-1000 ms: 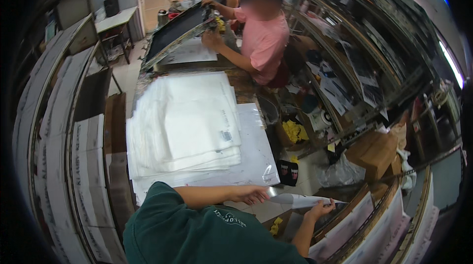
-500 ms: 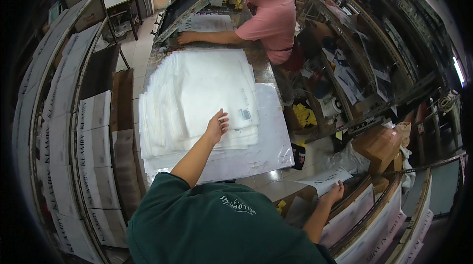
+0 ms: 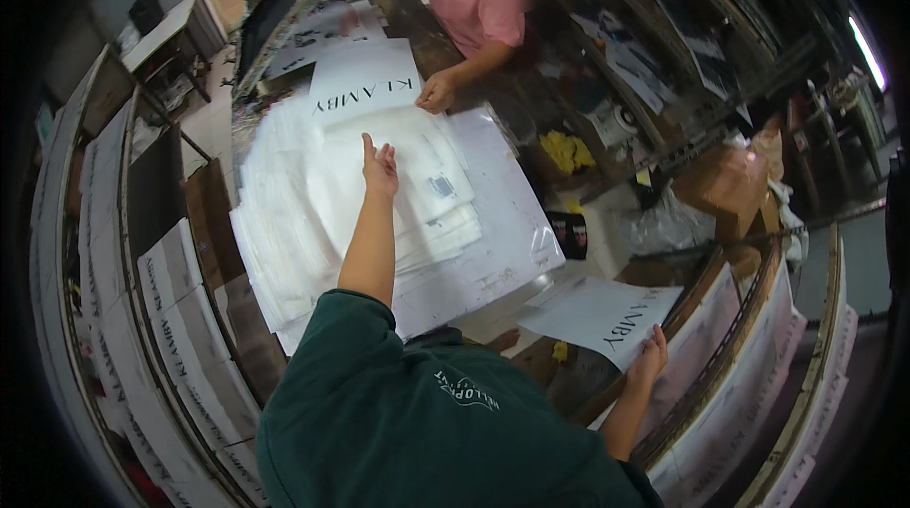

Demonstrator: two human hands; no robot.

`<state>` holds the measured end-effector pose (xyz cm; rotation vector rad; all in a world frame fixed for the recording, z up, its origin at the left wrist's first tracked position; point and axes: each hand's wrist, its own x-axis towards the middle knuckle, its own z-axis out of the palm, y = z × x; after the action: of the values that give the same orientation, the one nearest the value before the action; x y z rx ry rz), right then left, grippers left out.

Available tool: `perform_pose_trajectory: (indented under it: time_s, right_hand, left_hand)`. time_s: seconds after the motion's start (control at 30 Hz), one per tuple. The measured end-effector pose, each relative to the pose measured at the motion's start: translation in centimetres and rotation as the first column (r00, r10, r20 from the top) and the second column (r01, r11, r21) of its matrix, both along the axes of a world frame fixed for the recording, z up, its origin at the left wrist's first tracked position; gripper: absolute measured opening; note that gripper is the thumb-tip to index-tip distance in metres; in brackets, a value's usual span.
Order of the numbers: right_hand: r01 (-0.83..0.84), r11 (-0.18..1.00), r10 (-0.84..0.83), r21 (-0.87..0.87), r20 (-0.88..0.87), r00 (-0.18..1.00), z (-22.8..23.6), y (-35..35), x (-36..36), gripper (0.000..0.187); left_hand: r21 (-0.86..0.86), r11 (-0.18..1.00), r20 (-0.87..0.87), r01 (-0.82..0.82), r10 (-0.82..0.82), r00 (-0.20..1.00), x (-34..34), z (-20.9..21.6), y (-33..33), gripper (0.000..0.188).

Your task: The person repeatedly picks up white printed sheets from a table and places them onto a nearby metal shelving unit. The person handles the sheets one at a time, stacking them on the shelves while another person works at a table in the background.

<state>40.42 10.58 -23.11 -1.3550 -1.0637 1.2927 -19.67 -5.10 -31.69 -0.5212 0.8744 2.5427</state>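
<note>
My right hand [image 3: 652,353] grips the edge of a thin white plastic sheet [image 3: 578,311] with large dark lettering. The sheet sags a little, low over the racks at the right. My left hand [image 3: 381,170] reaches forward over a thick stack of translucent white plastic sheets [image 3: 351,190], fingers spread and holding nothing. On the stack's far side, a co-worker's hand [image 3: 438,91] holds the corner of another lettered white sheet [image 3: 363,67]. Whether that sheet rests on the stack I cannot tell.
The stack lies on a worktable [image 3: 517,224] with a pale cover. A dark-framed screen [image 3: 284,10] stands tilted at the far end. Racks of lettered sheets flank me, left [image 3: 190,347] and right [image 3: 730,394]. A cardboard box [image 3: 725,190] sits at the right.
The co-worker's hand has brought a lettered sheet from under the screen toward the stack. My left hand has moved farther forward. More of the sheet in my right hand shows. The view has turned.
</note>
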Motion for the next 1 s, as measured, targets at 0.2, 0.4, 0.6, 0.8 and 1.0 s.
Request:
perform_pose_trajectory:
  time_s: [0.2, 0.4, 0.6, 0.8, 1.0]
  right_hand:
    - [0.061, 0.998, -0.059, -0.012, 0.116, 0.991, -1.0, -2.1, 2.2, 0.044]
    - [0.121, 0.982, -0.186, 0.145, 0.624, 0.759, -6.4, -0.7, 5.6, 0.039]
    - [0.62, 0.733, -0.467, 0.28, 0.87, 0.159, -13.7, -1.5, 17.7, 0.033]
    - [0.859, 0.436, -0.323, 0.269, 0.938, -0.129, -16.5, -3.9, 30.7, 0.036]
    - [0.803, 0.468, -0.26, 0.368, 0.926, -0.273, -22.3, -6.5, 48.4, 0.029]
  left_hand:
    - [-0.082, 0.996, -0.119, 0.044, -0.054, 0.991, -0.5, -7.4, 3.8, 0.016]
    - [-0.284, 0.9, -0.181, 0.33, -0.389, 0.904, 16.9, 5.0, 7.6, 0.04]
    - [-0.329, 0.661, -0.116, 0.674, -0.737, 0.666, 32.9, 4.4, 12.0, 0.045]
    - [-0.173, 0.519, -0.238, 0.837, -0.847, 0.476, 43.9, 1.1, 9.1, 0.046]
    - [-0.119, 0.252, 0.105, 0.96, -0.959, 0.265, 46.8, -3.2, 7.8, 0.052]
